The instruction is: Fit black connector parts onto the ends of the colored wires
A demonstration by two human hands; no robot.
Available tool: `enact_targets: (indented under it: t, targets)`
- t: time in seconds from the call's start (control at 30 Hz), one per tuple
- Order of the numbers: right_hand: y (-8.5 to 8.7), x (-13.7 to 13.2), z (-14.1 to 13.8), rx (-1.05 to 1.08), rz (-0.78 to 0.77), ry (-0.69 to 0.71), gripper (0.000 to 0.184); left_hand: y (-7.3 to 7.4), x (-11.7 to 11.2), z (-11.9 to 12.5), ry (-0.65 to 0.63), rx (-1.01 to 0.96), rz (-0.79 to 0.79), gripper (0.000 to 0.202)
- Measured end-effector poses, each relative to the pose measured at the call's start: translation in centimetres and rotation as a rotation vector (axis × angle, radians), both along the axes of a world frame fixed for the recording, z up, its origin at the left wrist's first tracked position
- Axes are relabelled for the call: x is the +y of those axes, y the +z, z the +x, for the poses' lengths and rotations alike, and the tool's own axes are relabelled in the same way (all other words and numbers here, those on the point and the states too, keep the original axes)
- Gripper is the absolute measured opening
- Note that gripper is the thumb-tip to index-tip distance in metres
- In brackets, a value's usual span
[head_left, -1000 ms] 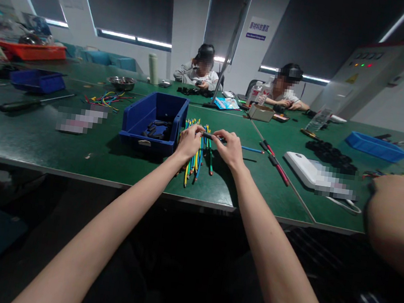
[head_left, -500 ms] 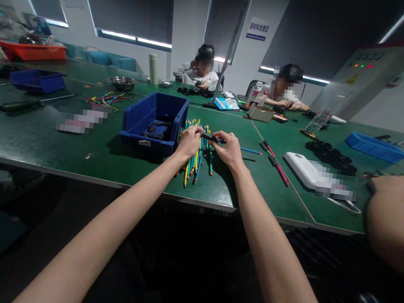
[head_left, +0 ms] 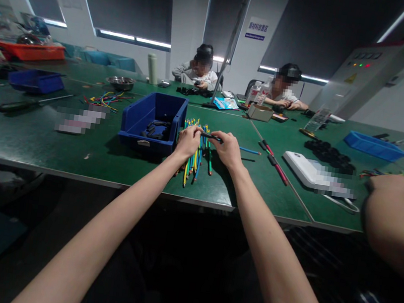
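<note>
My left hand (head_left: 188, 142) and my right hand (head_left: 229, 149) meet in the middle, each with its fingers closed on one end of a slim black rod-like piece (head_left: 209, 136). Its exact kind is too small to make out. Beneath them lies a bundle of short yellow, green and blue wires (head_left: 196, 163) with bare copper ends. Left of my left hand stands a dark blue bin (head_left: 129, 137) holding several small black pieces (head_left: 157, 129). A blue wire (head_left: 250, 151) lies just beyond my right hand.
Red-and-black rods (head_left: 278, 170) and a white power bank (head_left: 297, 166) lie to the right, near another person's arm (head_left: 392, 203). A screwdriver (head_left: 16, 106), loose wires (head_left: 107, 100) and a metal bowl (head_left: 120, 83) are on the left. Two people sit across the green table (head_left: 74, 153).
My right fingers have shifted slightly on the black piece, and it looks a little more level. The view has drifted slightly; the bin and wires stay in place.
</note>
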State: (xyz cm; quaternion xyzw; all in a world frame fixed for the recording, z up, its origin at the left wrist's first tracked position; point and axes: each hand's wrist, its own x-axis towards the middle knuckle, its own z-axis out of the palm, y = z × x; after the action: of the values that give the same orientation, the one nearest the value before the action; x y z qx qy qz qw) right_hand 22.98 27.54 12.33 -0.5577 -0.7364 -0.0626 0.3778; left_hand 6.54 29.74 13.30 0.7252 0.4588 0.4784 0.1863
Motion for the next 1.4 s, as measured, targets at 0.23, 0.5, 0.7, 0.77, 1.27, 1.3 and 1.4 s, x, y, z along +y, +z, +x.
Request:
enact_targets:
  t: [0.23, 0.5, 0.7, 0.77, 1.27, 1.3, 1.4]
  targets:
    - [0.1, -0.1, -0.1, -0.060, -0.034, -0.074, 0.021, 0.1, -0.1, 0.0, 0.000, 0.001, -0.055, 0.025]
    - [0.4, -0.4, -0.1, 0.045, -0.051, 0.026, 0.023, -0.2, 0.3, 0.1, 0.049, 0.051, -0.085, 0.025]
    - [0.2, -0.6, 0.0, 0.078, -0.071, -0.085, 0.031, -0.3, 0.3, 0.1, 0.072, 0.106, -0.086, 0.026]
    - [0.2, -0.8, 0.1, 0.053, -0.151, -0.211, 0.030, -0.4, 0.4, 0.1, 0.076, 0.108, -0.087, 0.026]
    - [1.6, -1.4, -0.4, 0.159, -0.260, -0.256, 0.072, -0.5, 0.4, 0.0, 0.070, 0.068, -0.094, 0.022]
    - [1.6, -1.4, -0.3, 0.169, -0.256, -0.254, 0.072, -0.4, 0.4, 0.0, 0.068, 0.070, -0.090, 0.023]
    - [1.6, -1.4, -0.2, 0.210, -0.234, -0.262, 0.075, -0.2, 0.1, 0.0, 0.048, 0.074, -0.061, 0.025]
